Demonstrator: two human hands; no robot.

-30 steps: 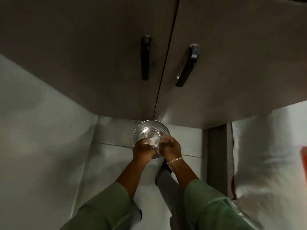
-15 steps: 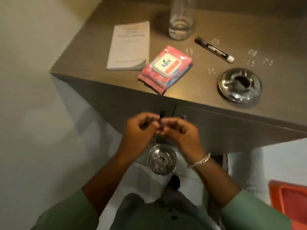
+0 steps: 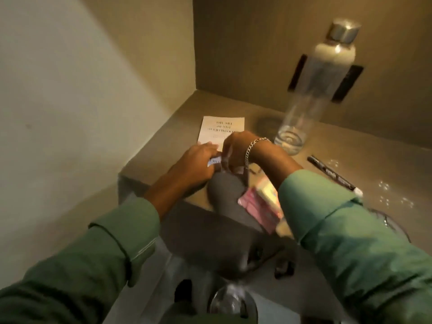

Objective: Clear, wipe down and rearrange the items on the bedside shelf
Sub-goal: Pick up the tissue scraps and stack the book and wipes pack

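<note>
Both my hands are raised over the front left of the brown bedside shelf [image 3: 355, 146]. My left hand [image 3: 196, 163] and my right hand [image 3: 237, 148] pinch the top edge of a grey cloth [image 3: 224, 195], which hangs down blurred between them with a small white label at its top. Behind the hands a white book [image 3: 222, 128] lies flat. A pink wipes pack [image 3: 256, 206] shows partly under my right sleeve. To the right stand a clear bottle [image 3: 315, 90] with a silver cap and a black marker [image 3: 334, 176].
Water drops [image 3: 385, 192] dot the shelf's right side. A metal ashtray [image 3: 395, 226] peeks out past my right sleeve. On the floor below stands a round metal bin [image 3: 231, 302]. Walls close the shelf at the left and back.
My view rose from the floor bin to the shelf top. Both hands came up from the bin and now hold a grey cloth over the shelf's front.
</note>
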